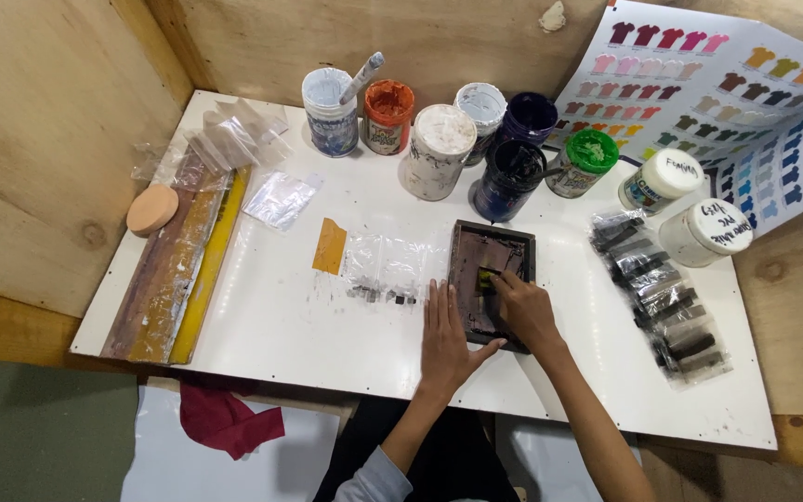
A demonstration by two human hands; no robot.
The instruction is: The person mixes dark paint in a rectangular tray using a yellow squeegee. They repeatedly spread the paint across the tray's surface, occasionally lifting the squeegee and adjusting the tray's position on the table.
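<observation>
Pressing flat with spread fingers, the left hand point(445, 336) should steady the small dark rectangular screen frame point(490, 279) while the right hand point(524, 311) pinches a yellow-green scrap point(486, 277) and works gently.

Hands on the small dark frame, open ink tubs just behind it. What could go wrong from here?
1. The left hand only lies flat at the edge of the small frame; it may slide while the right hand presses inside.
2. The open dark ink tub stands just behind the frame; a forward push could tip it.
3. The clear bag beside the frame could catch stray ink.
</observation>
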